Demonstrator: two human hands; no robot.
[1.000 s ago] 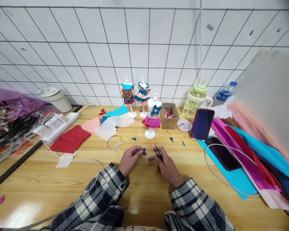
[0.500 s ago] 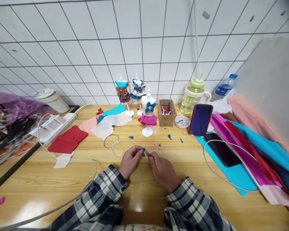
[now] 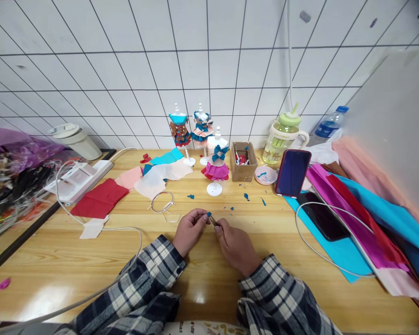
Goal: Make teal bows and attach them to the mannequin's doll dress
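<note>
Between the fingertips of my left hand [image 3: 192, 229] is a small teal scrap [image 3: 209, 214], pinched near the middle of the table. My right hand [image 3: 235, 245] is closed round a slim metal tool [image 3: 213, 221], tweezers or small snips, whose tip meets the scrap. Its grip end is hidden in my palm. Beyond my hands stands a miniature dress form [image 3: 217, 158] with a teal bow and a magenta skirt. Loose teal bits [image 3: 246, 197] lie on the table between the form and my hands.
Two more dressed forms [image 3: 179, 132] stand behind. A cardboard box [image 3: 243, 172], a pink dish [image 3: 266, 176] and an upright phone [image 3: 293, 173] are to the right, near coloured sheets [image 3: 342, 251]. Left are red fabric [image 3: 100, 198], a power strip [image 3: 80, 181] and a looped cable [image 3: 139, 242].
The camera view has shifted slightly. Both hands keep nearly the same place and grip, and the prongs of the metal tool look closer together at the teal scrap.
</note>
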